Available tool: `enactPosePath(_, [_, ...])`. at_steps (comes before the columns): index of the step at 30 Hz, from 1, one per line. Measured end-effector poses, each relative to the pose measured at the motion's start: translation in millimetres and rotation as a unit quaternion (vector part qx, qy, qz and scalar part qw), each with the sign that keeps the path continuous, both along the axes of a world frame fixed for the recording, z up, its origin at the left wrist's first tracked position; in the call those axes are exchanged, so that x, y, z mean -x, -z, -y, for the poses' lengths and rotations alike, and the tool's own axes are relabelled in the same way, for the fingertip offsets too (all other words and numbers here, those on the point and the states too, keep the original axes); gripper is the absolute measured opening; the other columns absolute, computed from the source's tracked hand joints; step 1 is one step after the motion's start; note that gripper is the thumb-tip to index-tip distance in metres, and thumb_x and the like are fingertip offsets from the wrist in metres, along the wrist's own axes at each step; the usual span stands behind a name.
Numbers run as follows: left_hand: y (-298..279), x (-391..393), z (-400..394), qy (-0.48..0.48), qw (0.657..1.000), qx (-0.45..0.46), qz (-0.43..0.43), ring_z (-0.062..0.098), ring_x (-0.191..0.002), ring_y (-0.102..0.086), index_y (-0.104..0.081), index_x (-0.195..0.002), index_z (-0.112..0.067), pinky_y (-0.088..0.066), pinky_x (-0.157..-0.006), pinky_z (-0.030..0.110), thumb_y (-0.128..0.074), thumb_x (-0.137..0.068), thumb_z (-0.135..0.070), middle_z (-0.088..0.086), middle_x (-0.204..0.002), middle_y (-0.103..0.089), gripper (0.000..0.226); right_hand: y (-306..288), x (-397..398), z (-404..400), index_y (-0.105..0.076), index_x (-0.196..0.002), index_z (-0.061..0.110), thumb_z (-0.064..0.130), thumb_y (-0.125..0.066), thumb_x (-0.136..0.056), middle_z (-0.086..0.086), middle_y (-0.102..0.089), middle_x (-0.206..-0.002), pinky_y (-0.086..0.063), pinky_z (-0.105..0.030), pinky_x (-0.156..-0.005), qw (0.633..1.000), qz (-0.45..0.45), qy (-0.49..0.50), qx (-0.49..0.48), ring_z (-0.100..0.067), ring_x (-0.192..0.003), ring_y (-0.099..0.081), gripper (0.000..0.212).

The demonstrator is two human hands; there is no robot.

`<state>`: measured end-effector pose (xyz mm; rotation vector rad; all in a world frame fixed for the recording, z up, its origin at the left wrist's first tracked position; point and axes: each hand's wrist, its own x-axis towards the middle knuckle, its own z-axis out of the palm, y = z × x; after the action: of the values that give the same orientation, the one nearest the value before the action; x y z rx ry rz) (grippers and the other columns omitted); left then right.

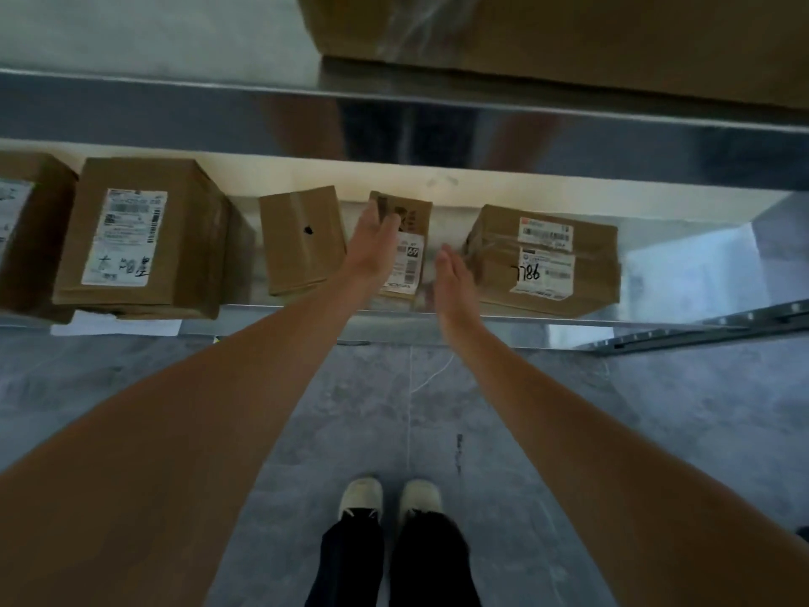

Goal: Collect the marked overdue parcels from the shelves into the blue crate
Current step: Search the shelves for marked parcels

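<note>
reaching down toward a low metal shelf point(481, 319), both bare arms stretch out over a grey floor point(656, 409). the left hand point(374, 243) is spread with fingers extended and lies against the left upper part of a small narrow parcel point(409, 251), its fingertips overlapping the parcel's top left corner; whether it actually grips the cardboard cannot be told. the right hand point(451, 278) is open and flat, palm turned inward, just beside the parcel's right edge near the shelf's front lip, and holds nothing. that small parcel stands between the two hands, brown, with a white label bearing a dark square marked "69".

just left of it sits a plain brown box point(302, 243) with a dark spot on its face. further left is a larger box point(140, 238) carrying a white shipping label with handwritten characters at the bottom, and another box point(26, 230) is cut off by the left edge. to the right of the hands lies a flat wide box point(547, 260) with two labels, the lower one handwritten "7786" as seen upside down.

above, a shiny shelf edge point(394, 120) crosses the view, with a big cardboard carton point(569, 32) on top. below, two pale shoes point(389, 497) and dark trouser legs stand on the floor. a white paper sheet point(118, 328) lies under the shelf front at left.
</note>
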<state>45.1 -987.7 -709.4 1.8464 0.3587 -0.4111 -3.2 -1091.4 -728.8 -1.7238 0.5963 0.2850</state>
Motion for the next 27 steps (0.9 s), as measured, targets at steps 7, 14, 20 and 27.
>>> enactPosePath(7, [13.1, -13.2, -3.1, -0.047, 0.996, 0.063, -0.038, 0.024, -0.074, -0.053, -0.042, -0.079, -0.016, -0.046, -0.070, 0.036, -0.020, -0.099, -0.022, 0.010, -0.080, -0.053, 0.031, 29.8, -16.8, -6.5, -0.063, -0.115, 0.010, 0.035, -0.024, -0.104, -0.010, -0.069, -0.109, -0.052, -0.027, -0.074, 0.997, -0.078, 0.006, -0.026, -0.019, -0.099, -0.065, 0.047])
enactPosePath(14, [-4.7, -1.6, -18.3, -0.126, 0.966, 0.175, -0.140, 0.015, -0.067, -0.062, -0.049, -0.079, -0.019, -0.048, -0.054, 0.025, -0.030, -0.095, -0.020, 0.001, -0.077, -0.063, 0.025, 16.4, -9.8, 1.5, -0.065, -0.090, 0.020, 0.036, -0.031, -0.104, -0.005, -0.068, -0.094, -0.055, -0.032, -0.082, 0.993, -0.102, 0.040, -0.047, -0.021, -0.095, -0.065, 0.040])
enactPosePath(20, [-21.0, 9.2, -15.8, -0.157, 0.952, 0.221, -0.142, 0.021, -0.093, -0.060, -0.060, -0.089, -0.015, -0.045, -0.067, 0.031, -0.027, -0.096, -0.023, 0.007, -0.098, -0.068, 0.034, -9.4, -17.3, 15.8, -0.058, -0.079, 0.021, 0.045, -0.034, -0.104, 0.001, -0.064, -0.079, -0.051, -0.023, -0.067, 0.991, -0.102, 0.058, -0.058, -0.016, -0.077, -0.063, 0.042])
enactPosePath(27, [-24.0, 6.4, -14.1, -0.195, 0.940, 0.248, -0.128, 0.020, -0.087, -0.062, -0.040, -0.070, -0.017, -0.049, -0.070, 0.031, -0.033, -0.093, -0.023, 0.009, -0.110, -0.070, 0.025, -9.6, -18.6, 12.9, -0.066, -0.086, 0.023, 0.036, -0.033, -0.104, -0.003, -0.072, -0.097, -0.056, -0.029, -0.079, 0.995, -0.064, 0.060, -0.043, -0.021, -0.096, -0.068, 0.040])
